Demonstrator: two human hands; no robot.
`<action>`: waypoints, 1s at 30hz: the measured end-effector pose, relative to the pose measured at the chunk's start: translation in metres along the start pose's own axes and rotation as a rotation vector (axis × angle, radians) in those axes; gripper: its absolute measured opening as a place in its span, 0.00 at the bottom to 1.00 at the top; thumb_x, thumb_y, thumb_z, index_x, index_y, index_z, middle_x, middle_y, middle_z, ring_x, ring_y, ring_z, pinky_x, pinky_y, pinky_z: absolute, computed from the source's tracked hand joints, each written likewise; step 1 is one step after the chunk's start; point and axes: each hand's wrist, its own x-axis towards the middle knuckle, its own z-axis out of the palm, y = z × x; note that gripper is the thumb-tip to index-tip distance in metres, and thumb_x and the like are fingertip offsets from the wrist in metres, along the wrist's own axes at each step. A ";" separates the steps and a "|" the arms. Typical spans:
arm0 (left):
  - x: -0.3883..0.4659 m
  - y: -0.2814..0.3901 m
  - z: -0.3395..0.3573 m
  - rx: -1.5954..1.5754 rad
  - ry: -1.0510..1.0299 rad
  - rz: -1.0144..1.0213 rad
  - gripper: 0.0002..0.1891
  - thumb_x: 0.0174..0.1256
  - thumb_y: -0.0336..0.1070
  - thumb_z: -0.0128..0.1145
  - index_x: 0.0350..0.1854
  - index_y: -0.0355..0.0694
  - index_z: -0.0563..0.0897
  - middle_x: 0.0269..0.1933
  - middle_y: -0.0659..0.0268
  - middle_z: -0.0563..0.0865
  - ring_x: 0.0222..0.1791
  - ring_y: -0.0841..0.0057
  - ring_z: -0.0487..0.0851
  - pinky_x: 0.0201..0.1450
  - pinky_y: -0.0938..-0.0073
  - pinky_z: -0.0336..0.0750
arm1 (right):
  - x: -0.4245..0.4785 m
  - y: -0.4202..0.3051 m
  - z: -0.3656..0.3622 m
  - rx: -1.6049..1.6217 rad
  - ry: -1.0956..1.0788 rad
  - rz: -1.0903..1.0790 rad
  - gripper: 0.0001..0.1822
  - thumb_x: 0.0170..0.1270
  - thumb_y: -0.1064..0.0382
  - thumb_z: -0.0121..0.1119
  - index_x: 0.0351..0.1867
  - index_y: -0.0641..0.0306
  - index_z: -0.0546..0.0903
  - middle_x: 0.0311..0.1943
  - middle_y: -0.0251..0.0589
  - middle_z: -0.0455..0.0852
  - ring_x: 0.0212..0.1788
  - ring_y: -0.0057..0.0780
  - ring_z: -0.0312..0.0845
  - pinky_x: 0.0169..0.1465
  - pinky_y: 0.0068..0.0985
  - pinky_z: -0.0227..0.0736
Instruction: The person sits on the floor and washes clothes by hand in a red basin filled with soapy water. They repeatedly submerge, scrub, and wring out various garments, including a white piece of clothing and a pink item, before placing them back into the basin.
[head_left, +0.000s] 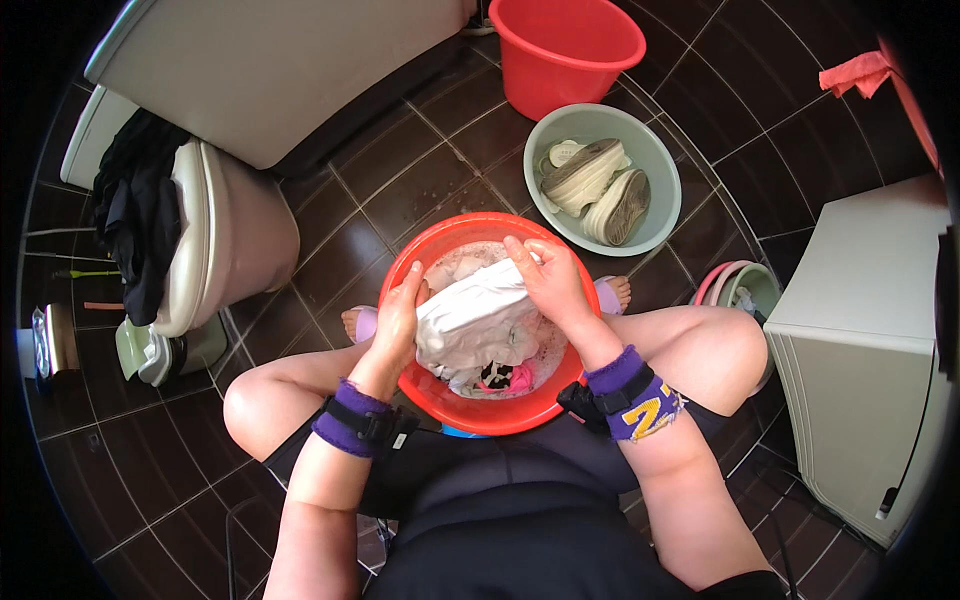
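Observation:
A wet white cloth (480, 304) is stretched between my two hands over a red plastic basin (487, 424). My left hand (401, 307) grips its left edge, thumb pointing up. At the cloth's upper right corner, my right hand (546, 277) pinches it between thumb and fingers. The lower part of the cloth hangs into the basin, where soapy water with foam shows around it. A pink and black piece of fabric (517, 379) lies in the basin near its front rim. What else lies under the white cloth is hidden.
A grey-green basin (671, 214) with a pair of wet shoes (592, 184) stands beyond, touching or close to a red bucket (517, 79). At left is a toilet (240, 232) with black clothing (139, 225) on it. A white appliance or cabinet (855, 360) stands at right, near stacked basins (765, 281).

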 end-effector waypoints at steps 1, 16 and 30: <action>0.007 -0.005 -0.003 0.221 0.075 0.081 0.25 0.73 0.57 0.48 0.22 0.44 0.73 0.24 0.73 0.75 0.24 0.84 0.70 0.30 0.78 0.66 | -0.001 0.003 -0.001 -0.115 -0.006 0.034 0.18 0.66 0.53 0.62 0.26 0.67 0.82 0.21 0.44 0.83 0.28 0.32 0.81 0.34 0.31 0.73; 0.043 -0.094 0.007 1.316 -0.386 0.151 0.33 0.46 0.31 0.70 0.55 0.37 0.66 0.50 0.47 0.80 0.54 0.52 0.78 0.54 0.58 0.75 | -0.049 0.066 0.056 -0.988 -0.579 0.430 0.45 0.53 0.75 0.58 0.74 0.57 0.52 0.69 0.61 0.57 0.65 0.67 0.62 0.66 0.45 0.65; 0.074 -0.131 0.035 1.565 -0.190 0.048 0.16 0.66 0.32 0.47 0.55 0.41 0.66 0.56 0.49 0.79 0.57 0.53 0.78 0.55 0.54 0.74 | -0.027 0.128 0.054 -0.805 -0.519 0.503 0.29 0.57 0.74 0.54 0.63 0.64 0.66 0.58 0.67 0.71 0.56 0.62 0.74 0.57 0.45 0.73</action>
